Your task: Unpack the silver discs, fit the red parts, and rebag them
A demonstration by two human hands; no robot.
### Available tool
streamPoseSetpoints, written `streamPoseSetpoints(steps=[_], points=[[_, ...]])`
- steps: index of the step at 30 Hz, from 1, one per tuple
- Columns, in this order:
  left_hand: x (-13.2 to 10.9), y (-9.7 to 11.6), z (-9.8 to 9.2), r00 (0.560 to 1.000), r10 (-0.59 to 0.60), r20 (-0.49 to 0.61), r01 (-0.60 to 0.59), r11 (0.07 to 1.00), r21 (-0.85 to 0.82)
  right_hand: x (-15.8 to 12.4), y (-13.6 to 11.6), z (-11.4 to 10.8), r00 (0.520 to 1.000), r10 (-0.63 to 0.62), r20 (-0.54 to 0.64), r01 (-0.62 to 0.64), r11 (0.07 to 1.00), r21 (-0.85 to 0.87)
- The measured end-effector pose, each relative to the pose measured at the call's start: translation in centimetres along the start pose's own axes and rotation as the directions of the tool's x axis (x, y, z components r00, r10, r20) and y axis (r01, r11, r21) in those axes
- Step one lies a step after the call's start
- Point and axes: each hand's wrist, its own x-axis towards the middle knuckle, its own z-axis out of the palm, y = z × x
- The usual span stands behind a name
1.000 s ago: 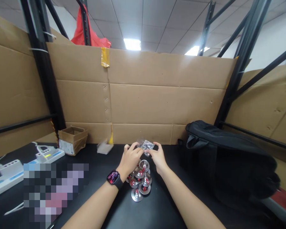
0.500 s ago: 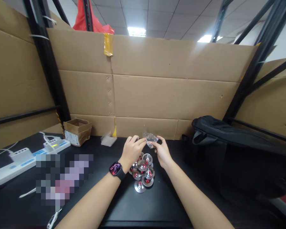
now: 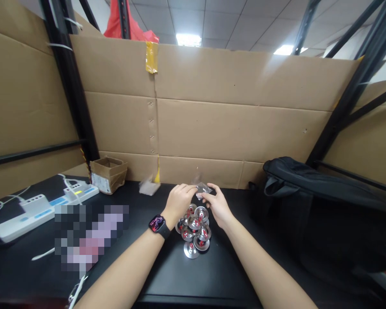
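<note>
Between my two hands is a small clear plastic bag (image 3: 203,189), pinched at its edges above the black tabletop. My left hand (image 3: 181,201), with a black smartwatch (image 3: 157,224) on the wrist, has its fingers closed on the bag's left side. Thumb and fingers of my right hand (image 3: 218,204) grip the bag from the right. Whether anything lies inside the bag I cannot tell. Just below and nearer to me is a pile of shiny round metal discs (image 3: 191,249) with red parts at their centres, likely finger cymbals. My left hand partly covers the pile's upper left.
A small open cardboard box (image 3: 108,175) and a clear plastic packet (image 3: 149,187) stand at the back left. Further left lies a white power strip (image 3: 48,213) with cables, near a pixelated patch. A black backpack (image 3: 312,214) fills the right. Cardboard walls (image 3: 209,124) enclose the back.
The whole view has shifted slightly, so things appear a little further right. Both hands keep hold of the plastic bag, which looks a bit flatter and changed in shape.
</note>
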Motion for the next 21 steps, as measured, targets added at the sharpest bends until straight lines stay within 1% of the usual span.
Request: streamPoseSetpoints(steps=[3, 6, 10, 13, 16, 19, 21], points=[[-0.1, -1.1, 0.2, 0.996, -0.084, -0.006, 0.084, 0.996, -0.013, 0.2, 0.0, -0.2, 1.0, -0.004, -0.02, 0.003, 0.999, -0.055], [-0.3, -3.0, 0.1, 0.97, -0.244, -0.002, 0.244, 0.97, -0.006, 0.4, 0.1, -0.6, 0.998, 0.005, -0.055, -0.01, 0.995, -0.096], [-1.0, -6.3, -0.3, 0.896, -0.443, 0.014, 0.443, 0.896, 0.028, 0.6, 0.1, -1.0, 0.997, -0.003, -0.083, -0.008, 0.992, -0.127], [-1.6, -8.2, -0.5, 0.844, -0.535, 0.034, 0.531, 0.843, 0.082, 0.7, 0.1, -1.1, 0.997, -0.006, -0.082, -0.005, 0.991, -0.134], [-1.9, -9.1, -0.8, 0.791, -0.61, 0.04, 0.6, 0.788, 0.136, 0.7, 0.2, -1.1, 0.997, -0.004, -0.081, -0.008, 0.989, -0.146], [-2.0, -9.4, -1.1, 0.733, -0.676, 0.079, 0.655, 0.732, 0.186, 0.6, 0.1, -1.0, 0.997, -0.007, -0.083, -0.006, 0.988, -0.156], [-2.2, -9.5, -1.2, 0.713, -0.691, 0.117, 0.664, 0.719, 0.203, 0.6, 0.1, -1.0, 0.997, -0.009, -0.083, -0.005, 0.988, -0.157]])
